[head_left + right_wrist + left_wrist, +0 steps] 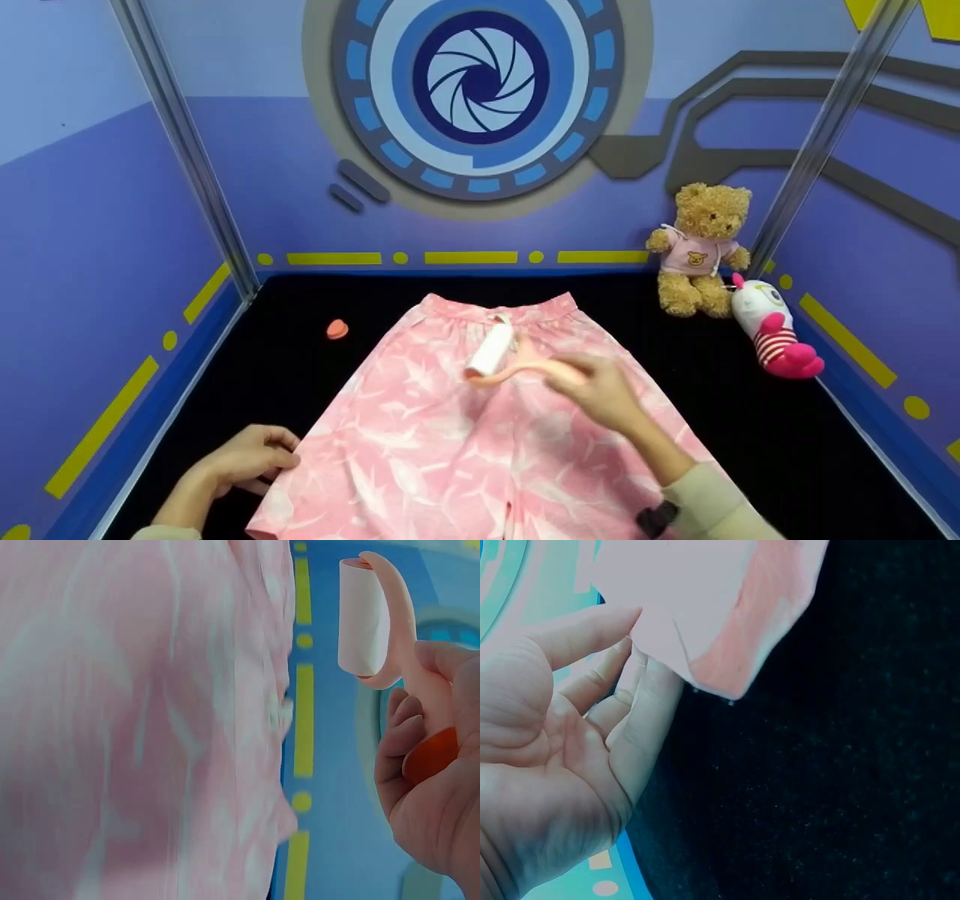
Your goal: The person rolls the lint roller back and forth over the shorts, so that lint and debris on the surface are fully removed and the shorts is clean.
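Note:
Pink shorts with a white leaf-like print (420, 420) lie spread out, waistband toward the back wall. My right hand (604, 394) grips the peach handle of a lint roller (365, 619), fingers curled round it. The white roll stands above the upper part of the shorts, clear of the cloth in the right wrist view. At the left edge of the shorts, my left hand (251, 456) pinches the fabric between thumb and fingers. Its fingertips (634, 619) meet the cloth's border in the left wrist view, and a corner of the fabric (731, 667) hangs past them.
A small coral-coloured piece (337, 328) lies on the black table surface (300, 375) left of the waistband. Against the back right corner sit a teddy bear (701, 251) and a white and pink plush toy (776, 330). Printed panels with metal posts (187, 142) enclose the table.

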A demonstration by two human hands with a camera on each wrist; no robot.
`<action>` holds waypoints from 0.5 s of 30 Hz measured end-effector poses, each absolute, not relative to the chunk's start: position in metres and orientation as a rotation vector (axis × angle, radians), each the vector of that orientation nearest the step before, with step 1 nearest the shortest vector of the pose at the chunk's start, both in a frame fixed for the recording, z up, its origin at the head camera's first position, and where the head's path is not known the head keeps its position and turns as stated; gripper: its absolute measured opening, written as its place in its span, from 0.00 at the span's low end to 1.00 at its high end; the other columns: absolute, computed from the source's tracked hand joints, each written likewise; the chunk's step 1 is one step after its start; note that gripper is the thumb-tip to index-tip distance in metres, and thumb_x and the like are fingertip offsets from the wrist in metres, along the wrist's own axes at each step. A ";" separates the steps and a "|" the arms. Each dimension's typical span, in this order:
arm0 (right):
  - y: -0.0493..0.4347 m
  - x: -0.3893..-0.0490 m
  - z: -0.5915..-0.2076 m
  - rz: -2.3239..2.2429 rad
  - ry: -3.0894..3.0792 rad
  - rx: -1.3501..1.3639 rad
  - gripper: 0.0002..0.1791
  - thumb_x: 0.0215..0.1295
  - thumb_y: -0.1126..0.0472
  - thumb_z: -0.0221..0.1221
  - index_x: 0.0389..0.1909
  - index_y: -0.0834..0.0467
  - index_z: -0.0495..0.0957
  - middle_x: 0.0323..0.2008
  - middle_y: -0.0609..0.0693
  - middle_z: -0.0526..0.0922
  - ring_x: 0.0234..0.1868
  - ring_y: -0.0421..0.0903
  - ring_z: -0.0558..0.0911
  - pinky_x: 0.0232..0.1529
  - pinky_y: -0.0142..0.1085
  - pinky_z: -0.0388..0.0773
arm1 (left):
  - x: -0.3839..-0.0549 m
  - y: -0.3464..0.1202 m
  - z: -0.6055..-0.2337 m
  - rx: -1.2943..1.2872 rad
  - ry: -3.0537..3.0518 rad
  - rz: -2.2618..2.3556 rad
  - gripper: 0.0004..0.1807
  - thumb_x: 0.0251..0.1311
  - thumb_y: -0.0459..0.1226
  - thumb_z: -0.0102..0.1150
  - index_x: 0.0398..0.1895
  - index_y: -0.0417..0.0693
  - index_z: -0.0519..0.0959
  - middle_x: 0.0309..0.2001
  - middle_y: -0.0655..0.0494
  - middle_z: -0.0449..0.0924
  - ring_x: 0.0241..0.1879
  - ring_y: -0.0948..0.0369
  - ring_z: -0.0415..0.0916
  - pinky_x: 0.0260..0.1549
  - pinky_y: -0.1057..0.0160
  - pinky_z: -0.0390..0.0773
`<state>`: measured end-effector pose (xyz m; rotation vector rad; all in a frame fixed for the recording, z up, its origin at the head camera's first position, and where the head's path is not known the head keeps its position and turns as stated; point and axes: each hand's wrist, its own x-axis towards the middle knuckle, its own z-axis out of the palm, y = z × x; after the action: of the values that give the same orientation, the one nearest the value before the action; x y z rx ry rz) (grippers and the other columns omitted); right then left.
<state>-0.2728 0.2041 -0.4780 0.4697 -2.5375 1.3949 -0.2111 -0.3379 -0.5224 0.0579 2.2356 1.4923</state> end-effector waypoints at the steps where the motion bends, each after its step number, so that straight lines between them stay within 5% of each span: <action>1: 0.194 -0.271 -0.479 1.402 -2.546 0.509 0.18 0.60 0.52 0.76 0.50 0.49 0.89 0.40 0.42 0.89 0.34 0.41 0.82 0.36 0.36 0.80 | -0.211 -0.338 -0.522 0.056 2.232 1.496 0.13 0.63 0.32 0.64 0.48 0.33 0.79 0.36 0.49 0.85 0.36 0.53 0.85 0.32 0.51 0.87; 15: 0.084 -0.241 -0.504 1.361 -2.704 0.880 0.20 0.58 0.46 0.74 0.50 0.48 0.89 0.41 0.38 0.88 0.30 0.36 0.80 0.34 0.33 0.78 | -0.213 -0.344 -0.527 0.107 2.170 1.537 0.18 0.59 0.29 0.64 0.52 0.30 0.78 0.39 0.49 0.84 0.38 0.53 0.84 0.35 0.51 0.87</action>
<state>-0.2412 0.0845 -0.5038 0.8796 -2.7037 1.3606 -0.2125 -0.3444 -0.5271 0.1071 2.1701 1.5370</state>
